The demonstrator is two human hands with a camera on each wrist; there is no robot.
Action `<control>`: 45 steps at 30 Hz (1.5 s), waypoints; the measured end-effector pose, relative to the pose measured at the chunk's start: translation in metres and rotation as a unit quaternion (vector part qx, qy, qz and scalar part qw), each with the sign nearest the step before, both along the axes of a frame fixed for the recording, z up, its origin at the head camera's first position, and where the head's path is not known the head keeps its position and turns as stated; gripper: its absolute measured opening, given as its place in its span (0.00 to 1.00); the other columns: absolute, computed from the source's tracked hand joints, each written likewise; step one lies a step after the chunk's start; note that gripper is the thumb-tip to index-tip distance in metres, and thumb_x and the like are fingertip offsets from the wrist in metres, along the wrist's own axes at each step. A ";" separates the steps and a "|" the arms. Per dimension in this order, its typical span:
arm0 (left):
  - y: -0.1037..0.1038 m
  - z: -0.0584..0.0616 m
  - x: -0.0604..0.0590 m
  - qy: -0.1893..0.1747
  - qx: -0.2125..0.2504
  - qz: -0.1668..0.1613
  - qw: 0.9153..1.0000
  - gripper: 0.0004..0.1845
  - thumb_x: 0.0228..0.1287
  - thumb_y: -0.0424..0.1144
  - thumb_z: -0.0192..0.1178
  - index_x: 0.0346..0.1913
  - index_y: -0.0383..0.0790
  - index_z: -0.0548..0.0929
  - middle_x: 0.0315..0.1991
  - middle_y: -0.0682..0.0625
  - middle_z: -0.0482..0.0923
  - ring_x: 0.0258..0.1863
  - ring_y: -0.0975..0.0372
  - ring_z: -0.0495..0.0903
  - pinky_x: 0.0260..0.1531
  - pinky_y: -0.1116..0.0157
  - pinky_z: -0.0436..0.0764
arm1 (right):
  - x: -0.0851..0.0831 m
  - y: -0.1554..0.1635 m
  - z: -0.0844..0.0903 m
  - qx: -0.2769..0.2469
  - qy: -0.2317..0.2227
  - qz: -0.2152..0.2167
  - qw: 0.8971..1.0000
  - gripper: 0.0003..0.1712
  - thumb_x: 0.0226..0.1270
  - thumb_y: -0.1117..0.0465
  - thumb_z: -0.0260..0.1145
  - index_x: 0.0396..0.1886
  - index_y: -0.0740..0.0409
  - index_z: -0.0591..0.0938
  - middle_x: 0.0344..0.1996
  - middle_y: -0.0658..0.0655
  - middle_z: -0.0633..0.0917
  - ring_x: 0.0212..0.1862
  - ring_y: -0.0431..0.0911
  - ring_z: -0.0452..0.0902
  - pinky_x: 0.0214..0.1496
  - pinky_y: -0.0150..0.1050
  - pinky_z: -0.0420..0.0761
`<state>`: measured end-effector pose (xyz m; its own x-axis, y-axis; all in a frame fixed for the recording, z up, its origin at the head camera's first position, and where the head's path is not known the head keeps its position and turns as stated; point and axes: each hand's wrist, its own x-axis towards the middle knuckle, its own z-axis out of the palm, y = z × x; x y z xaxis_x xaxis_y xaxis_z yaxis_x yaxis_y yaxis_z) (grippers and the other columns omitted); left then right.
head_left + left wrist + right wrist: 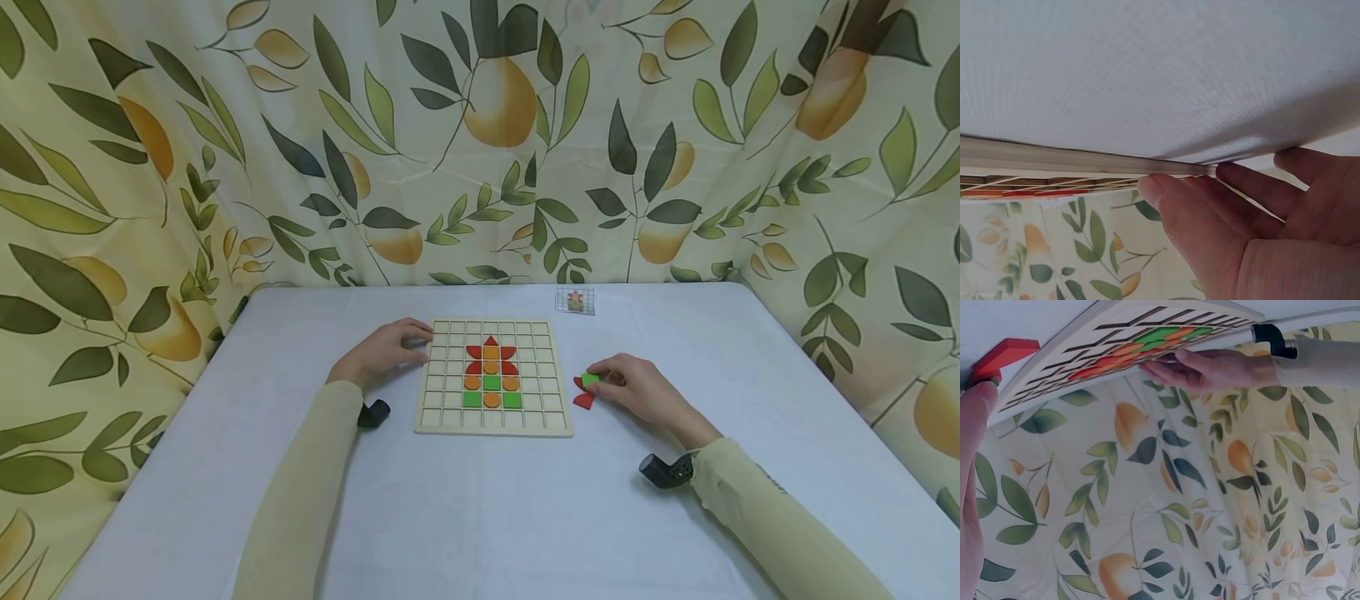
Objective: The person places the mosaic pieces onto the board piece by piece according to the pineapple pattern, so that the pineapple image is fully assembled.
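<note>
1. I see a pale wooden grid board lying flat near the middle of the white table. Its square cells hold a small picture made of red, orange and green pieces, clustered in the centre columns; the outer cells are bare.
2. My left hand rests at the board's far left corner, fingers laid relaxed along the edge, gripping nothing.
3. My right hand lies just to the right of the board and pinches a small green piece at its fingertips. Two red pieces lie on the cloth touching or just beside that hand.
4. The head view alone gives the full layout, plus a small pattern card standing near the table's far edge, showing a similar coloured figure on a grid.
5. The left wrist view adds only the board's rim close up, with the fingers straight against it.
6. The right wrist view shows the board's face at a slant, a red piece beside it, and the other hand across the board.
7. I can read no writing or brand anywhere; the card is too small to make out.
</note>
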<state>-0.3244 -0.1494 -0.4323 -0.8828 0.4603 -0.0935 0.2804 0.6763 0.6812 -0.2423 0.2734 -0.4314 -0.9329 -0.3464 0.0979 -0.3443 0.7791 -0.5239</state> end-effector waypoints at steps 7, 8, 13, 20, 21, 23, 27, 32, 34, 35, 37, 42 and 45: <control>0.000 0.002 0.001 0.003 0.000 -0.003 1.000 0.22 0.57 0.42 0.63 0.55 0.42 0.77 0.61 0.55 0.68 0.66 0.59 0.60 0.68 0.57 0.58 | 0.001 -0.003 0.006 -0.002 0.012 0.002 1.000 0.15 0.58 0.55 0.67 0.46 0.51 0.82 0.38 0.50 0.80 0.35 0.43 0.70 0.35 0.33 0.73; 0.000 0.003 0.001 0.002 0.000 -0.002 1.000 0.22 0.57 0.42 0.63 0.55 0.43 0.77 0.61 0.55 0.68 0.66 0.59 0.60 0.68 0.58 0.58 | 0.001 -0.004 0.007 -0.003 0.013 -0.002 1.000 0.15 0.58 0.55 0.67 0.46 0.51 0.82 0.39 0.50 0.79 0.35 0.43 0.70 0.35 0.33 0.73; 0.000 0.002 0.001 0.000 -0.004 -0.001 1.000 0.22 0.57 0.42 0.63 0.56 0.43 0.77 0.61 0.55 0.67 0.66 0.59 0.59 0.68 0.57 0.57 | 0.003 -0.017 0.012 -0.001 0.026 -0.023 0.999 0.16 0.57 0.54 0.67 0.45 0.51 0.82 0.40 0.50 0.81 0.35 0.43 0.70 0.34 0.34 0.71; 0.000 0.002 0.002 0.001 0.001 0.000 1.000 0.22 0.57 0.42 0.63 0.55 0.43 0.77 0.61 0.54 0.67 0.66 0.58 0.59 0.68 0.57 0.57 | 0.007 -0.043 0.014 -0.006 0.030 -0.031 0.999 0.17 0.55 0.53 0.69 0.45 0.52 0.83 0.35 0.50 0.82 0.31 0.42 0.70 0.30 0.33 0.70; 0.000 0.002 0.002 0.000 0.003 0.001 1.000 0.22 0.57 0.42 0.63 0.55 0.43 0.78 0.61 0.54 0.67 0.66 0.58 0.59 0.68 0.57 0.57 | 0.008 -0.048 0.014 -0.006 0.029 -0.027 0.999 0.17 0.55 0.53 0.69 0.45 0.52 0.83 0.35 0.50 0.81 0.31 0.42 0.70 0.30 0.32 0.70; 0.000 0.001 0.001 0.000 0.008 0.002 1.000 0.21 0.57 0.42 0.63 0.55 0.43 0.78 0.61 0.54 0.68 0.66 0.58 0.60 0.68 0.57 0.57 | 0.011 -0.059 0.015 -0.011 0.023 -0.017 1.000 0.16 0.55 0.52 0.69 0.44 0.51 0.83 0.34 0.50 0.80 0.31 0.42 0.69 0.28 0.32 0.70; 0.001 0.000 0.001 0.000 0.016 0.006 1.000 0.21 0.57 0.42 0.64 0.54 0.42 0.78 0.60 0.55 0.68 0.66 0.58 0.60 0.68 0.57 0.56 | 0.017 -0.081 0.016 -0.021 0.012 0.006 1.000 0.15 0.55 0.52 0.68 0.43 0.50 0.83 0.38 0.50 0.79 0.33 0.43 0.70 0.32 0.33 0.72; 0.001 0.001 0.002 -0.005 0.021 0.007 1.000 0.22 0.56 0.41 0.64 0.55 0.42 0.78 0.61 0.54 0.68 0.66 0.58 0.59 0.69 0.57 0.55 | 0.024 -0.106 0.013 -0.011 -0.006 0.037 0.999 0.16 0.55 0.51 0.68 0.44 0.49 0.83 0.40 0.47 0.79 0.35 0.41 0.71 0.35 0.33 0.74; 0.001 0.001 0.002 -0.009 0.021 0.008 1.000 0.22 0.56 0.41 0.64 0.55 0.42 0.78 0.61 0.54 0.67 0.66 0.58 0.59 0.69 0.57 0.55 | 0.027 -0.114 0.011 -0.008 -0.013 0.049 0.999 0.17 0.55 0.50 0.69 0.44 0.48 0.83 0.38 0.46 0.79 0.35 0.41 0.70 0.34 0.32 0.74; 0.000 0.001 0.002 -0.010 0.019 0.008 1.000 0.22 0.57 0.41 0.64 0.55 0.42 0.78 0.61 0.54 0.67 0.66 0.58 0.59 0.69 0.57 0.55 | 0.028 -0.118 0.010 -0.009 -0.017 0.053 0.998 0.17 0.54 0.50 0.69 0.44 0.48 0.83 0.37 0.46 0.79 0.35 0.41 0.70 0.34 0.31 0.75; 0.000 0.001 0.002 -0.010 0.016 0.007 1.000 0.22 0.57 0.42 0.64 0.55 0.42 0.78 0.61 0.54 0.67 0.66 0.58 0.59 0.69 0.57 0.56 | 0.031 -0.124 0.008 -0.009 -0.018 0.061 0.998 0.17 0.54 0.50 0.69 0.44 0.47 0.83 0.36 0.45 0.79 0.36 0.40 0.70 0.34 0.31 0.75; 0.000 0.000 0.000 -0.004 0.008 0.005 1.000 0.22 0.56 0.42 0.64 0.55 0.44 0.78 0.60 0.55 0.68 0.66 0.59 0.60 0.68 0.57 0.58 | 0.036 -0.134 0.005 0.002 0.010 0.082 0.997 0.15 0.54 0.49 0.69 0.41 0.46 0.84 0.38 0.43 0.79 0.39 0.37 0.72 0.40 0.32 0.76; 0.000 0.000 -0.001 0.001 0.004 0.005 1.000 0.21 0.56 0.43 0.64 0.55 0.45 0.78 0.60 0.56 0.68 0.65 0.59 0.60 0.68 0.57 0.58 | 0.038 -0.138 0.003 0.012 0.021 0.079 0.997 0.15 0.53 0.49 0.69 0.41 0.45 0.84 0.38 0.42 0.78 0.38 0.37 0.72 0.39 0.32 0.75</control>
<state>-0.3252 -0.1497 -0.4323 -0.8880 0.4514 -0.0876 0.2748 0.6739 0.6858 -0.2042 0.1355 -0.4279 -0.8621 -0.4911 0.1250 -0.4842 0.7255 -0.4890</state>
